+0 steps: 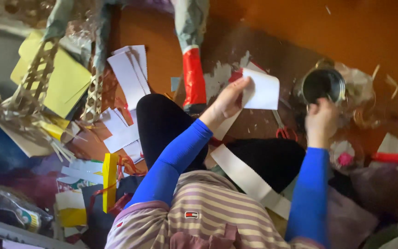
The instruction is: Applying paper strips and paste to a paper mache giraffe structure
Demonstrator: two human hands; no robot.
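A person is seen from above, seated on an orange-brown floor (369, 27), wearing blue sleeves and a striped top. The left hand (229, 99) is raised over the lap and is closed on the edge of a white paper sheet (262, 90), gripped between thumb and fingers and held clear of the floor. The right hand (321, 122) is extended to a round metal tin (322, 84) standing on the floor to the right; the fingers are at its near rim, but motion blur prevents it being told whether the tin is gripped or only touched.

A long white paper strip (247, 177) lies across the lap. More white sheets (127, 76) are scattered to the left, beside yellow card (65, 80) and a woven bamboo frame (38, 76). A red-tipped post (193, 80) stands just beyond the knees. Scissors with red handles (284, 129) appear to lie on the floor between the hands, though this is indistinct.

The step in hand is judged to be the dressing of the sheet from the tin, probably with paste; the contents cannot be seen. The next move would call for the tin to be steadied and the sheet kept flat and unsoiled.
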